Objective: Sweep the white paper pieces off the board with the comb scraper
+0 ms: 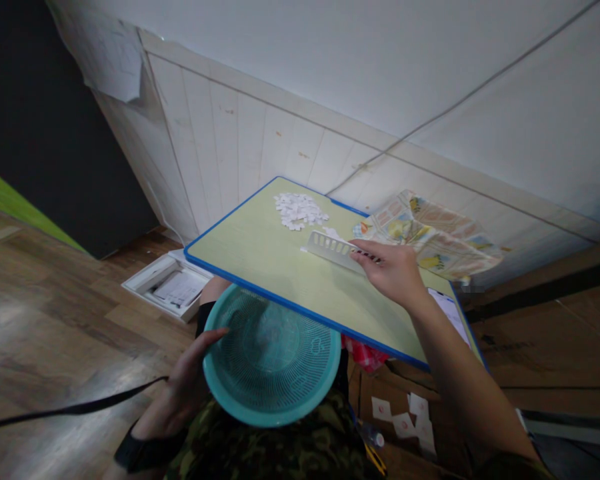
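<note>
My left hand (187,380) grips the rim of a round teal mesh basket (273,363), which sits on my lap below the near edge of a low yellow-green table with a blue rim (240,250). Stretched over that table, my right hand (393,270) is closed on one end of a white slotted plastic strip (330,247) lying on the tabletop. A heap of small white pieces (299,210) lies just beyond the strip near the table's far edge.
Colourful printed sheets (430,233) lean against the white panelled wall at the right. A flat white box (167,283) lies on the wooden floor at the left. Cardboard with several white cards (410,413) sits below the table, and a black strap (75,407) crosses the floor.
</note>
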`<state>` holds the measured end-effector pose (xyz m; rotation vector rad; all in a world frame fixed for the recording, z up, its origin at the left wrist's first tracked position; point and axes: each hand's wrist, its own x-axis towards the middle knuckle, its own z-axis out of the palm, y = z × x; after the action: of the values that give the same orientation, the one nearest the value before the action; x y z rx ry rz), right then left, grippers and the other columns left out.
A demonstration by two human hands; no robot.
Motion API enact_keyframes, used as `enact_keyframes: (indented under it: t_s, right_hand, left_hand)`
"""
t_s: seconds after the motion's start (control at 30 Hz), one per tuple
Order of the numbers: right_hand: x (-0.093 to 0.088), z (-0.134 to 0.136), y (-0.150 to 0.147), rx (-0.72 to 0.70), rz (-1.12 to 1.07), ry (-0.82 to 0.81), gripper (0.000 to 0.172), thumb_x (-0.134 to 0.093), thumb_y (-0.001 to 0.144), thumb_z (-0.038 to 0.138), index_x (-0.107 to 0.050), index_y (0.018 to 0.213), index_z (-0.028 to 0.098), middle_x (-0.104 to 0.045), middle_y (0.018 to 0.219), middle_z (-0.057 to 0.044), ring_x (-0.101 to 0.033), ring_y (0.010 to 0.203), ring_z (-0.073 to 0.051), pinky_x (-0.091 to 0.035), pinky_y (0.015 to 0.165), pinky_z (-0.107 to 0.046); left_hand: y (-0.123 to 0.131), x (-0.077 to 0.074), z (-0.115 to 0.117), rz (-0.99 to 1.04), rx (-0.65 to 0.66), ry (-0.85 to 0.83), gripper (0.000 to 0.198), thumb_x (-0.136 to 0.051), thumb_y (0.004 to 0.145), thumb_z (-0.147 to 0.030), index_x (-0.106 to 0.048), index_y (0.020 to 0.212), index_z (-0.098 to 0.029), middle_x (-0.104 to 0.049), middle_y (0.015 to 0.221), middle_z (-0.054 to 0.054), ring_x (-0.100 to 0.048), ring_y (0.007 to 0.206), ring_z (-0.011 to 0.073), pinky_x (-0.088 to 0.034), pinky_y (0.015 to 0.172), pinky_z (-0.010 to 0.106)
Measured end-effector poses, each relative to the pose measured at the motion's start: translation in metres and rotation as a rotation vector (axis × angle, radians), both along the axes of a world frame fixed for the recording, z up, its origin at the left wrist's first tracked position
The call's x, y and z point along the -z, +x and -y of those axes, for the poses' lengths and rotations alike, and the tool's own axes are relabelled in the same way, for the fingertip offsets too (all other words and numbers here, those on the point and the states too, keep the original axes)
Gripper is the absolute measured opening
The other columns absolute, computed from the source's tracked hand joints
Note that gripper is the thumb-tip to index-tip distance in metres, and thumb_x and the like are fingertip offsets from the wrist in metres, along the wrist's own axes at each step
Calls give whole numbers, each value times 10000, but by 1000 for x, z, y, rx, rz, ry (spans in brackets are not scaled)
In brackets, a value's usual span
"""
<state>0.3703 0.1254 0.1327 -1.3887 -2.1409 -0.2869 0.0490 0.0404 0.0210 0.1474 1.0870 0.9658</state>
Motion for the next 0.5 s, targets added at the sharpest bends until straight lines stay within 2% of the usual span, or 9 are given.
enact_keyframes:
  t_s: [0.5]
  right_hand:
    - [0,0,-3,2,21,-21,256,-567,870,264,-746,1053,255,-754,998,-29,-732,809,-214,-548,710,-305]
  left_hand:
    - [1,-4,0,19,12,-21,370,-613,795,-132,-678,1156,-84,-786,698,98,-739,599,276,-613,677,362]
